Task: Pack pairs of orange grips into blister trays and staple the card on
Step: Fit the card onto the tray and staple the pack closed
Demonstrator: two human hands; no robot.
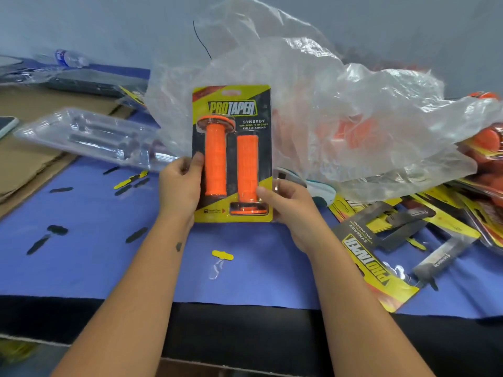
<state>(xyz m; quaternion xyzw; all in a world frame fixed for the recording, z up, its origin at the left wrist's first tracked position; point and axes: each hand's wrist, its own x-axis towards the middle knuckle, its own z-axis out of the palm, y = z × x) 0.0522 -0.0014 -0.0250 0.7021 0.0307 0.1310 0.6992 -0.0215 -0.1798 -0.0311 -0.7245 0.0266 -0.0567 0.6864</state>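
**A:** Centre of the frame: an assembled pack (232, 153) is held upright, yellow card facing the camera, two orange grips (231, 165) side by side under the clear blister. Looks like an inspection hold to me.

**B:** Agreed. The left hand (181, 183) pinches the left edge, thumb on the front beside the left grip; the right hand (285, 205) grasps the lower right corner, thumb against the other grip. Holding by the edges leaves the whole face visible.

**A:** The grips sit head to tail, one flange at the top, one at the bottom, probably so the wide ends don't crowd each other.

**B:** Supplies are in reach. Empty blister trays (89, 136) lie at middle left on the blue worktop (81, 257), loose printed cards (381, 257) fan out at lower right.

**A:** And a big crumpled plastic bag (353, 118) fills the upper right, more orange showing through it, likely the unpacked grips.

**B:** I can't pick out a stapler, or any staples in the card, so whether it's fastened I can't tell.
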